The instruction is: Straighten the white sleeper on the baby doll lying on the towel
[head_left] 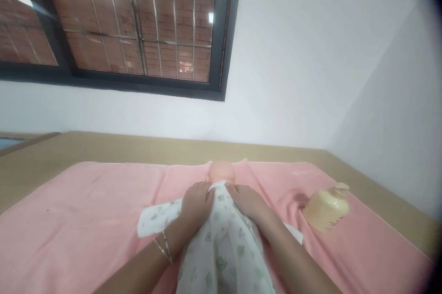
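Observation:
A doll [221, 170] lies on its back on the pink sheet, with only the rounded top of its head showing. Over its body is a white baby gown [221, 238] with a green print, its sleeves spread out to both sides. My left hand [197, 202] is closed on the gown's neckline at the left of the doll's neck. Opposite it, my right hand [249, 201] grips the neckline on the right. The fingertips of both hands are partly hidden by the cloth. Folds run down the gown between my forearms.
The pink sheet [86, 220] covers most of a wooden table [138, 145] with a wall behind it. A cream-yellow bottle-like container [326, 208] lies tilted on the sheet to the right. Above the table is a dark-framed window [148, 86] with bars.

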A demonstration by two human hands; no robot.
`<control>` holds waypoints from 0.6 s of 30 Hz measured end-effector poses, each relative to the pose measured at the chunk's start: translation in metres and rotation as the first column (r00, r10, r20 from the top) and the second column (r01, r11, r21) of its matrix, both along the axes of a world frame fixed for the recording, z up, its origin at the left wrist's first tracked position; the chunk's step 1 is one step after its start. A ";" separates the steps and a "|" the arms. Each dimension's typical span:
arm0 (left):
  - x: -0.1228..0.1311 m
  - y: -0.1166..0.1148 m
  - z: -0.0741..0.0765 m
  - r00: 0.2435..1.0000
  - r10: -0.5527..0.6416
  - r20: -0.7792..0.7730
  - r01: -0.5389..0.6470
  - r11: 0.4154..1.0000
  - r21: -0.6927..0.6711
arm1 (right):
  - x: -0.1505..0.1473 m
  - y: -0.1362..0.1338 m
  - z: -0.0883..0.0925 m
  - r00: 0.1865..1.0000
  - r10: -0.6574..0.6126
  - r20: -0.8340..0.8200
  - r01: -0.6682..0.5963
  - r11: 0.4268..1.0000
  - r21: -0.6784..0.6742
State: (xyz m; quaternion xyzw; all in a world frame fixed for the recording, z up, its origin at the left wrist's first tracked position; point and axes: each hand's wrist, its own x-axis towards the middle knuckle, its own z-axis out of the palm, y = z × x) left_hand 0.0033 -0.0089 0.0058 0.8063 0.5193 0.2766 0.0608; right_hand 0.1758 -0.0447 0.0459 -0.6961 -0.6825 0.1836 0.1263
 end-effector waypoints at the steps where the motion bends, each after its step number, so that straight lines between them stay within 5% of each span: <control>1: -0.001 0.001 0.000 1.000 0.003 0.009 -0.003 0.999 -0.037 | -0.002 -0.001 0.000 0.999 -0.009 0.040 0.008 0.999 0.032; 6: -0.005 0.004 -0.003 1.000 0.011 0.012 -0.010 0.993 -0.118 | -0.010 -0.005 -0.004 0.987 -0.029 0.159 0.004 0.988 0.156; 12: -0.001 0.004 -0.003 0.996 -0.087 -0.029 0.088 0.995 0.040 | 0.004 0.005 -0.008 0.997 0.009 -0.072 -0.010 1.000 -0.015; 18: -0.005 0.007 -0.001 1.000 -0.019 0.007 0.020 0.985 -0.172 | -0.008 0.008 -0.017 0.986 -0.104 0.127 0.088 0.988 0.129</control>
